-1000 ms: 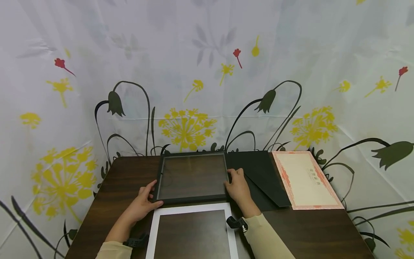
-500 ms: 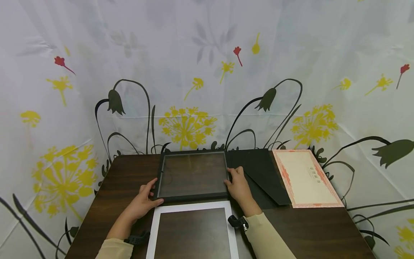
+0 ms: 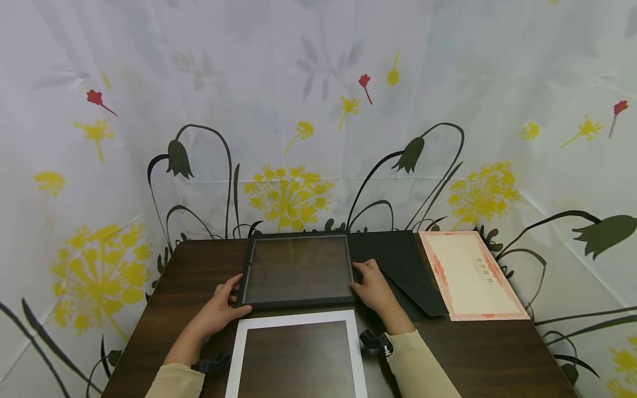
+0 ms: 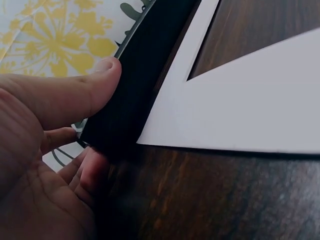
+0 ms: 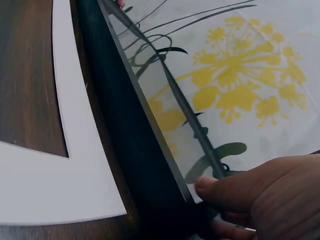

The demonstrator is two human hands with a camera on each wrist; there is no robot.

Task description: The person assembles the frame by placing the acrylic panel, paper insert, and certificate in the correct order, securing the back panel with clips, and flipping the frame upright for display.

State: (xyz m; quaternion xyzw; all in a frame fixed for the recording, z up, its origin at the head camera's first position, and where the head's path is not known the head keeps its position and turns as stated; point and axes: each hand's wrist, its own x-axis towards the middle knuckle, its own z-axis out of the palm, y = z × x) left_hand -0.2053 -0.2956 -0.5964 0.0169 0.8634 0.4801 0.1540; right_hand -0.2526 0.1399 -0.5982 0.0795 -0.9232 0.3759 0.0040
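A black picture frame (image 3: 298, 302) with a clear, reflective pane (image 3: 298, 271) lies flat at the back of the table. My left hand (image 3: 219, 308) holds its near left corner, thumb along the front edge and fingers along the left side. In the left wrist view that thumb (image 4: 95, 92) presses the frame's black side. At the right side, my right hand (image 3: 373, 284) holds the frame's edge with thumb and fingers; the right wrist view has the thumb (image 5: 225, 189) at the near corner, with the other fingers partly hidden. Just in front lies a white mat border (image 3: 298, 317).
Right of the frame lies a black backing board (image 3: 383, 246) with a slanted flap (image 3: 413, 287). Farther right is a cream certificate sheet (image 3: 468, 276) with a red border. The dark wooden table (image 3: 164, 293) meets a flower-printed curtain (image 3: 318, 110) behind.
My right hand has shifted slightly to the right and outward along the frame's side. The left hand, the mat border, the backing board and the certificate look unmoved.
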